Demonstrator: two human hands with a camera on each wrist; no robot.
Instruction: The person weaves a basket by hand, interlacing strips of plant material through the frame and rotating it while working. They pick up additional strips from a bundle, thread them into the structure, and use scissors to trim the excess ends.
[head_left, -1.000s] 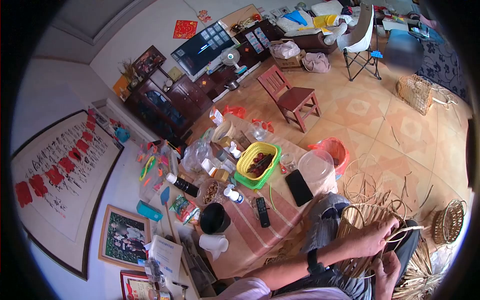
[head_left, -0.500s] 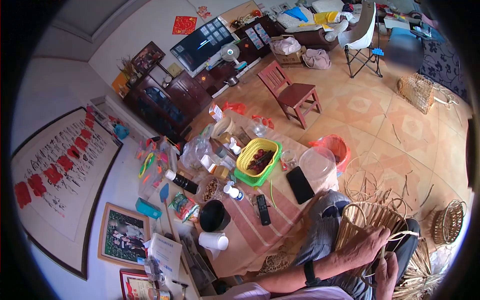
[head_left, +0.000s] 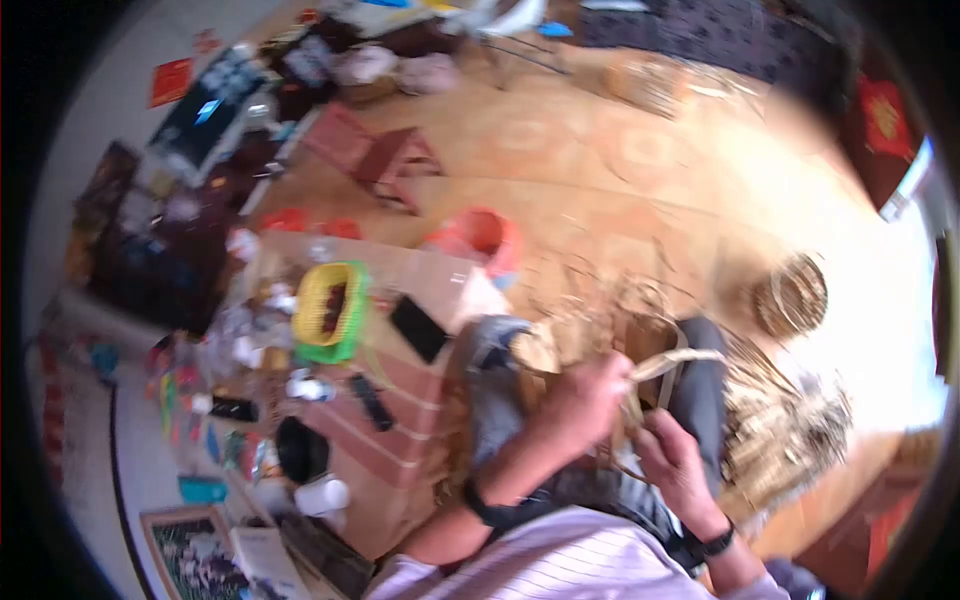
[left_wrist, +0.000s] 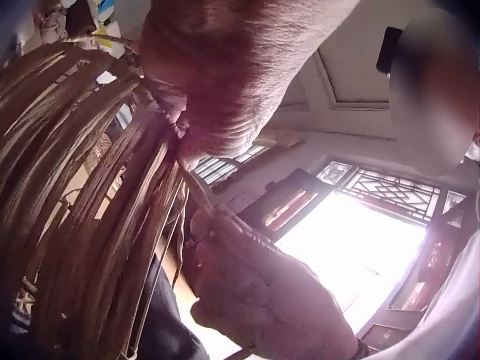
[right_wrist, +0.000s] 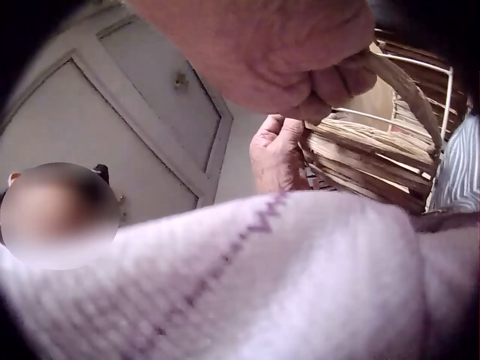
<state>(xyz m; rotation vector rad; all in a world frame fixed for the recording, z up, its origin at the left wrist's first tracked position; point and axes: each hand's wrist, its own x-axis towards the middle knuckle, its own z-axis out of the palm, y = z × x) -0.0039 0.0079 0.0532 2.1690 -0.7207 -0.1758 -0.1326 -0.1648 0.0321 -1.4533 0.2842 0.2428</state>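
Note:
A half-woven basket of dry straw strips (left_wrist: 97,202) is held in the lap, between the knees. My left hand (head_left: 592,398) is at its rim, fingers curled and gripping the strips there; in the right wrist view this left hand (right_wrist: 277,154) shows thumb and finger on the rim. Close by, my right hand (head_left: 672,455) has its fingers curled round a flat straw strand (right_wrist: 405,86) that arcs over the basket. A pale strand end (head_left: 690,355) sticks out past the left hand. Motion blur hides fine detail in the head view.
Loose straw (head_left: 785,420) is heaped beside the right leg, and a finished-looking basket (head_left: 792,295) stands on the floor. To the left, a table holds a yellow basket (head_left: 325,305), a phone (head_left: 419,328) and a remote (head_left: 371,402). A red-lined bin (head_left: 480,240) stands beyond.
The head view has swung right, so the room shifts left and blurs. Both hands stay together at the basket, and more of the right forearm now shows.

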